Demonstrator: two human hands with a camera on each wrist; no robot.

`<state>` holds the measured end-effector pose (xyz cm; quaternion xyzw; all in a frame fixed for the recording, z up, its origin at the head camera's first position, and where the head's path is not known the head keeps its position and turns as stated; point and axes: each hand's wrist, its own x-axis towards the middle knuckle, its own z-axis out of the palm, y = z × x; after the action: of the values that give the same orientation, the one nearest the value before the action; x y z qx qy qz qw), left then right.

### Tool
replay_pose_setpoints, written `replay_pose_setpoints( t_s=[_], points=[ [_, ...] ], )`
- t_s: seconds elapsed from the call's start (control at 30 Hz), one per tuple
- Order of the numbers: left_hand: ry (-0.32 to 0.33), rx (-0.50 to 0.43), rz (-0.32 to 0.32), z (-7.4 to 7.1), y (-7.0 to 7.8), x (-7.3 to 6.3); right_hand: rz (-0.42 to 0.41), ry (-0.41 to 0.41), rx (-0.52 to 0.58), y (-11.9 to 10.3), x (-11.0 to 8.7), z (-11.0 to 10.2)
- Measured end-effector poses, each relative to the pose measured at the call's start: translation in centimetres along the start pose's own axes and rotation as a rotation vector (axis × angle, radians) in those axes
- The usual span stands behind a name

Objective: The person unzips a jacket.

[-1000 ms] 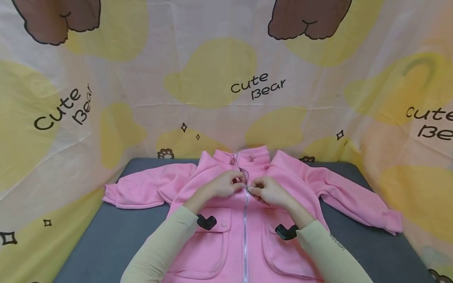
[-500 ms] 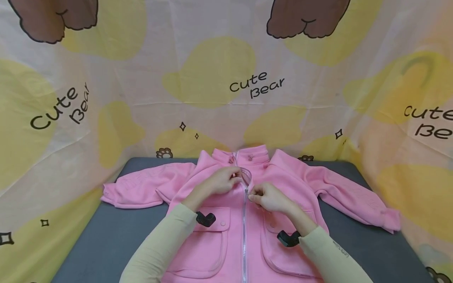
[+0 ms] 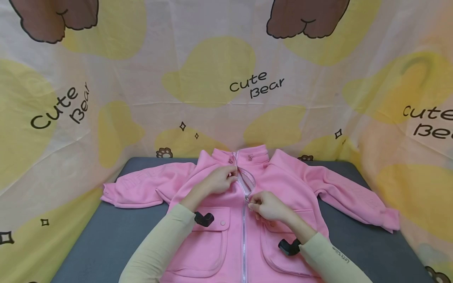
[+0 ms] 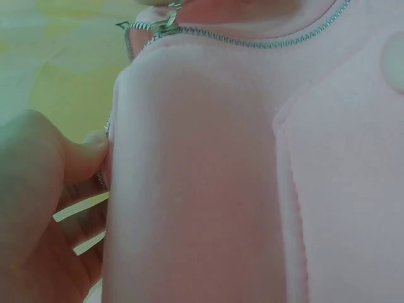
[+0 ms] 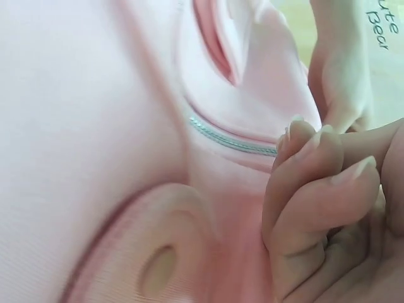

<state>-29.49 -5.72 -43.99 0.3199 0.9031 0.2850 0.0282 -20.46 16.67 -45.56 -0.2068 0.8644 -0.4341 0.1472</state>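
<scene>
A pink jacket [image 3: 291, 182] lies front up, with a silver zipper [image 3: 244, 239] down its middle. My left hand [image 3: 223, 179] pinches the zipper's left edge below the collar; in the left wrist view, thumb and fingers hold the toothed edge [image 4: 106, 126]. Lower down, my right hand [image 3: 269, 206] pinches the pull beside the zipper slider [image 3: 247, 198]. Above the slider the teeth are parted in a small gap, and below it they are joined. In the right wrist view, the curled fingers [image 5: 328, 202] hide the pull.
The jacket rests on a dark grey surface [image 3: 113, 232], sleeves spread to both sides. Two flap pockets [image 3: 209, 251] sit on its front. A patterned cloth [image 3: 212, 78] with bear prints hangs behind and at both sides. Each wrist wears a black device [image 3: 204, 219].
My right hand has moved down along the zipper with the slider, and the gap in the teeth has widened. My left hand has shifted slightly up toward the collar, still at the edge.
</scene>
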Motion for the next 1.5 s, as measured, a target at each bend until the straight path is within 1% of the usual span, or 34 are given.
replay_pose_setpoints(
  t_s=[0.2,0.47,0.53,0.67,0.77,0.9,1.0,1.2,1.27,1.37,1.5],
  points=[
    [0.016,0.003,-0.007,-0.1,-0.4,-0.1,0.022,-0.011,0.006,0.2,-0.4,0.6],
    [0.026,0.019,-0.026,0.0,-1.0,-0.4,0.056,-0.056,0.0,0.2,-1.0,1.1],
    [0.027,0.021,-0.027,-0.1,-1.0,-0.5,0.057,-0.053,0.003,0.2,-1.0,1.2],
    [0.029,0.054,-0.019,-0.4,-0.6,-0.8,0.047,-0.032,0.021,0.1,-0.7,1.1],
    [0.034,0.08,0.015,-0.6,0.0,-1.0,0.053,-0.02,0.027,0.1,-0.6,0.9],
    [0.022,0.066,0.091,-0.8,1.2,-1.3,0.074,-0.025,0.038,0.1,-0.5,0.8],
    [0.007,0.057,0.134,-0.7,2.1,-1.7,0.079,-0.028,0.052,0.1,-0.4,0.7],
    [-0.045,0.082,0.178,0.0,3.3,-2.4,0.068,-0.023,0.064,0.4,-0.2,0.8],
    [-0.062,0.104,0.193,0.4,3.4,-2.6,0.065,-0.025,0.067,0.5,-0.2,0.8],
    [-0.068,0.137,0.211,0.8,3.5,-2.8,0.064,-0.026,0.072,0.5,-0.1,0.8],
    [-0.07,0.151,0.208,1.2,3.5,-2.9,0.065,-0.025,0.076,0.5,-0.2,0.9]
  ],
)
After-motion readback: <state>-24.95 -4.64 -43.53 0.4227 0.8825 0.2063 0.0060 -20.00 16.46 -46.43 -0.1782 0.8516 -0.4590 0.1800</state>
